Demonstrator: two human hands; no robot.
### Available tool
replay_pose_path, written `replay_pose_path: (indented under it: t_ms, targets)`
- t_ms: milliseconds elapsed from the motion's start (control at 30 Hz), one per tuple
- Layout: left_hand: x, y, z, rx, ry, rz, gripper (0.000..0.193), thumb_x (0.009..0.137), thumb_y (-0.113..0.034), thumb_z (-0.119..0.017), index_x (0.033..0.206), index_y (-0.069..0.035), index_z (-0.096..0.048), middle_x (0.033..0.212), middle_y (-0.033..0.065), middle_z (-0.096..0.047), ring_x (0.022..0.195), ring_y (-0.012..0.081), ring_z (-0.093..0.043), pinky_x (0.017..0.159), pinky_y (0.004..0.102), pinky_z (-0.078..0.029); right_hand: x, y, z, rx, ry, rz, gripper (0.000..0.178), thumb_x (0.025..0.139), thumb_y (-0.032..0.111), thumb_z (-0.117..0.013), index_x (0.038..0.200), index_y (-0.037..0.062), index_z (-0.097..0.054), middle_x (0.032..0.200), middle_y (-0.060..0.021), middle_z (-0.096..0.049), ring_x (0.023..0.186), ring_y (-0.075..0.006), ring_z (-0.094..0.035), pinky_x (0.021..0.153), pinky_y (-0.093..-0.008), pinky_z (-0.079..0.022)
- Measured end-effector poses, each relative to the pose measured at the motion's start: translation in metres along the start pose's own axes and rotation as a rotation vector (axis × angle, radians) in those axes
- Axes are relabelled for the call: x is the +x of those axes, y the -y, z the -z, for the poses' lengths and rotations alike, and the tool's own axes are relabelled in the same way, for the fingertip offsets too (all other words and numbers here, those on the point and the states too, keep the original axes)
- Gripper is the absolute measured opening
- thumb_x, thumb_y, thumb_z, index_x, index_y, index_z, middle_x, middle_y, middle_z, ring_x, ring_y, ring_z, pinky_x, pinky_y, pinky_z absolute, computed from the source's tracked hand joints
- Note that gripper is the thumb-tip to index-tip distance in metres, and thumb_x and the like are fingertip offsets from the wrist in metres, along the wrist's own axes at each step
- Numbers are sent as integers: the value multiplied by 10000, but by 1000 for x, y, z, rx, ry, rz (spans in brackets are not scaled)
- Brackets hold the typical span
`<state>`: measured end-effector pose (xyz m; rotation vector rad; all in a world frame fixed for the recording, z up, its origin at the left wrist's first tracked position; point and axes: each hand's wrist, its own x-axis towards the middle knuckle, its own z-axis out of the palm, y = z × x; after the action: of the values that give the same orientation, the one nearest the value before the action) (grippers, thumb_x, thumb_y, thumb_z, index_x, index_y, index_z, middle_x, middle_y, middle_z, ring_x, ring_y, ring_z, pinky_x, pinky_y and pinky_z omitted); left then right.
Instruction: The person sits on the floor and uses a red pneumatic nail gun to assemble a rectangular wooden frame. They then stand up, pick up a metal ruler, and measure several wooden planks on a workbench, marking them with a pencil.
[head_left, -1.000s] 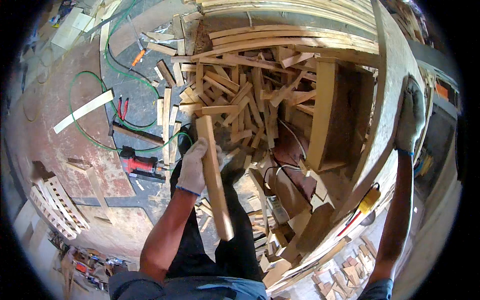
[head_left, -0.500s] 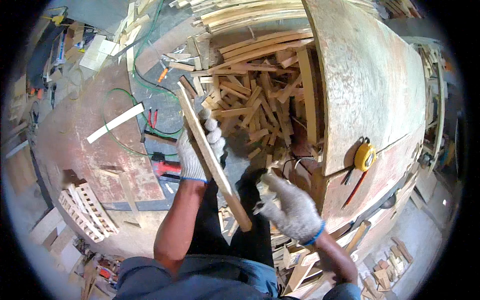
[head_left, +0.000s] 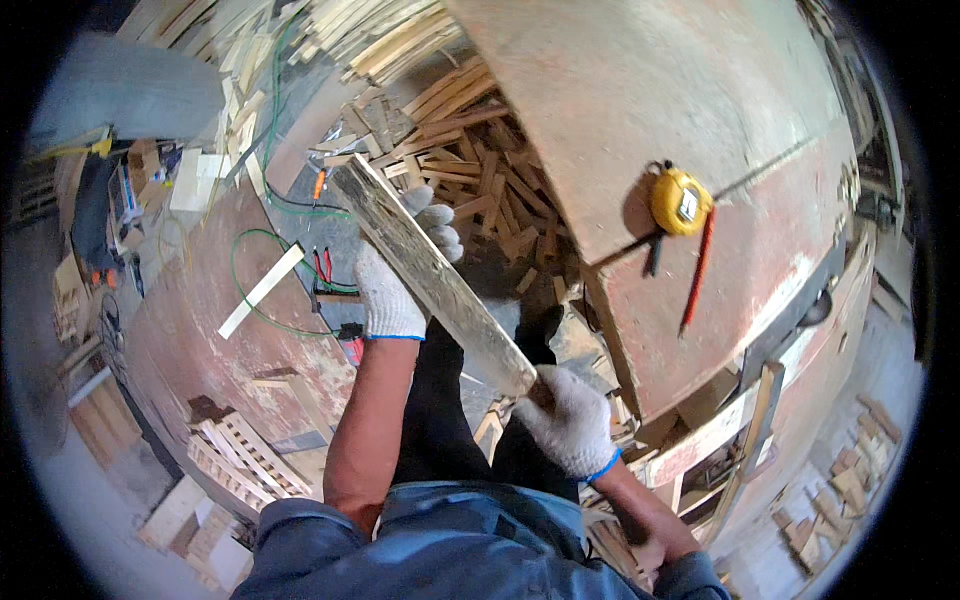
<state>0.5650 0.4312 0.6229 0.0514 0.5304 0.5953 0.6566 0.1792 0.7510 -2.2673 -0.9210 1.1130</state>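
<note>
A rough wooden board point(head_left: 430, 275) slants in front of me, its upper end to the far left and its lower end close to my right side. My left hand point(head_left: 400, 275), in a white knit glove with a blue cuff, grips the board near the upper part, with fingertips showing along its right edge. At the lower end, my gloved right hand point(head_left: 572, 420) is closed around the board's tip. The board's broad face shows dark, weathered grain. Parts of both palms are hidden behind the wood.
A worn workbench point(head_left: 740, 270) on the right holds a yellow tape measure point(head_left: 680, 200) and a red pencil point(head_left: 697, 275). Wood offcuts point(head_left: 490, 190) are heaped ahead. On the left lie a pale wood strip point(head_left: 262, 290), a green hose point(head_left: 272, 150) and slatted wooden pieces point(head_left: 245, 455).
My right hand, earlier apart from the board, now grips its lower end. The board has turned to show its broad face. My view has swung to the right.
</note>
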Motion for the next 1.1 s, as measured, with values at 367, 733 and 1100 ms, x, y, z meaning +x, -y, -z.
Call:
replay_pose_path:
  t_ms: [367,733,1100]
  targets:
    - [-14,42,-31,389,-303,-23,573,1052,-519,-526,1344,-27,-555,1112,193,-700,947,328,-699,861,480,-579,-5,-29,11,579,153,-344,293,1013,220,-625,1186,-9,-688,896,-66,-702,782,-115,-654,726,-278,-539]
    - [-84,53,-50,780,20,-29,542,1025,-293,-683,1447,5,-521,1320,154,-680,1243,239,-644,1082,383,-493,13,-122,-67,222,203,-276,419,972,240,-657,1327,18,-648,1265,-181,-708,1203,-268,-667,1039,-358,-500]
    - [-70,34,-7,764,-163,-38,503,1061,-340,-607,1419,7,-542,1265,162,-692,1125,229,-684,984,383,-548,42,-85,-81,139,200,-208,516,962,360,-669,1342,13,-628,1337,-197,-669,1261,-330,-633,1056,-390,-493]
